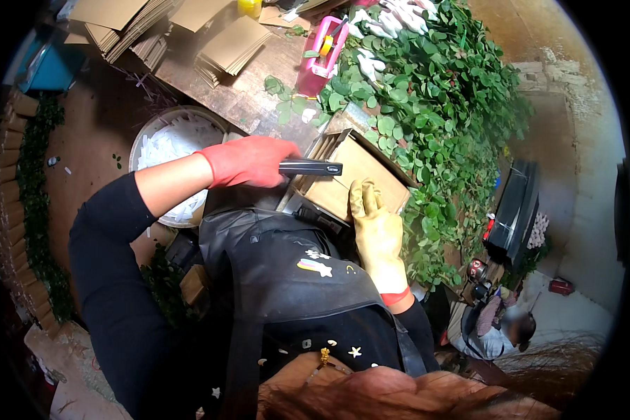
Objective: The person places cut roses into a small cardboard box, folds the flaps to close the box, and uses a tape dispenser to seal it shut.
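My left hand, in a red glove, grips a black stapler that reaches over the left side of a cardboard piece. The cardboard lies in an open, tilted frame or box with dark edges, with folded cardboard layers at its left side. My right hand, in a yellow rubber glove, rests its fingertips on the lower part of the cardboard and grips nothing. Right of the frame spreads a large heap of green leafy stems; white-wrapped flower heads lie at its top.
A pink tape dispenser and stacked cardboard sheets stand on the worktable. A round tub of white paper strips sits at the left. A teal bin is farther left. Another person sits at the lower right.
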`<state>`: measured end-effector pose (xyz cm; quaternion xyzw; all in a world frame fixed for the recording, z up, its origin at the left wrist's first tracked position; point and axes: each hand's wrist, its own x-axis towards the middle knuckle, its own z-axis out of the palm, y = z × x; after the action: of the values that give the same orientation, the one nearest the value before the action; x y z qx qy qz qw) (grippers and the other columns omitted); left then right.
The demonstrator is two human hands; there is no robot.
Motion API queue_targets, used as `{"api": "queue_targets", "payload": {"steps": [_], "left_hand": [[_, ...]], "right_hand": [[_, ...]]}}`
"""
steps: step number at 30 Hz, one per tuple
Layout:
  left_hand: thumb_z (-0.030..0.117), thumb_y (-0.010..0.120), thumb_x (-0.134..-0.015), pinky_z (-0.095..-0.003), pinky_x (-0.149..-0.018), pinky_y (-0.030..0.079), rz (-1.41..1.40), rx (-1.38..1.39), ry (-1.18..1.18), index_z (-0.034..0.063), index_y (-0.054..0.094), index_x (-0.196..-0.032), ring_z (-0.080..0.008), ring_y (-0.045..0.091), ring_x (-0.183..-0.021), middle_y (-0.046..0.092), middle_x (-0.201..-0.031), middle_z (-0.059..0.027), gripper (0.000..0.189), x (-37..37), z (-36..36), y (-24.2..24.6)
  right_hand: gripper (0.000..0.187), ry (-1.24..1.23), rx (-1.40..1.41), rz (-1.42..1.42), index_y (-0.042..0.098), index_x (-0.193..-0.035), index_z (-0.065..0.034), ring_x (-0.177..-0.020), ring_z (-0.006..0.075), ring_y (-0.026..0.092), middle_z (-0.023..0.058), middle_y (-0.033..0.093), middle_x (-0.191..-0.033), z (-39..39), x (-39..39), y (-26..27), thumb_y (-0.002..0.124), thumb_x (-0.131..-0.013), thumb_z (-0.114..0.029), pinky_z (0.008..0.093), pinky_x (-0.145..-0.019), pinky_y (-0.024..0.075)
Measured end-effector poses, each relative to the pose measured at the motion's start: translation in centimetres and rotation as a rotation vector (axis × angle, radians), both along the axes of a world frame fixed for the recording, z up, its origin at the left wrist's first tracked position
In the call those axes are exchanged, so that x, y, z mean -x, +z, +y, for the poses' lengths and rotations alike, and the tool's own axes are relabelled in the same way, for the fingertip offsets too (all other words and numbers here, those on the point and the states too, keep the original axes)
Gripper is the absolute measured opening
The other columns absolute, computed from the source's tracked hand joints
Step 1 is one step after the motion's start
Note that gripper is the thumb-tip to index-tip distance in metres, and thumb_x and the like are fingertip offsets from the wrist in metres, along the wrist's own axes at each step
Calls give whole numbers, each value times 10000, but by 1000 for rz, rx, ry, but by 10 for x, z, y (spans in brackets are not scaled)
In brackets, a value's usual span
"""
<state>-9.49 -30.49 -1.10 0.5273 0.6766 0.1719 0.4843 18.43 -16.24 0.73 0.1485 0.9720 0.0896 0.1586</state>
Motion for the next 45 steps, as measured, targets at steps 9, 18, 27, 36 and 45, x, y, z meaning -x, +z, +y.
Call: {"api": "queue_targets", "payload": {"steps": [9,18,27,36,45], "left_hand": [[152,775,-848,-492,-980,522,54,-94,15,77,585,-1348,-392,691,-1120,735,-1123,-170,541,-3,-3,-44],[210,499,-1014,-542,-1295,233,1065,-129,-462,59,598,-1444,-241,669,-1143,709,-1187,-72,466,-33,-20,-46],[235,634,-871,-487,-1020,480,814,-720,-358,173,741,-831,-242,708,-846,710,-797,-34,129,-24,-8,-60],[194,594,-921,-458,-1162,436,797,-1155,-532,175,694,-1098,-262,674,-1063,718,-1008,-30,204,32,26,-80],[191,598,-918,-414,-1018,508,1138,-851,-208,118,683,-990,-235,658,-949,679,-934,-33,133,39,98,-108]], "right_hand": [[630,30,2,35,479,-1528,-82,-1241,325,683,194,600,-1463,4,-1,0,553,-903,-51,417,-810,632],[680,86,-70,8,466,-1550,-79,-1233,349,694,203,578,-1501,6,-5,-10,574,-880,-29,403,-746,653],[725,99,-106,-30,463,-1553,-80,-1222,349,702,203,575,-1506,3,-5,-6,592,-844,2,405,-733,654],[698,113,-83,48,481,-1547,-64,-1172,362,728,215,628,-1449,3,0,0,579,-859,-5,402,-748,653],[594,77,-55,108,538,-1492,-46,-1148,341,732,201,654,-1397,1,0,2,576,-900,-64,407,-753,643]]}}
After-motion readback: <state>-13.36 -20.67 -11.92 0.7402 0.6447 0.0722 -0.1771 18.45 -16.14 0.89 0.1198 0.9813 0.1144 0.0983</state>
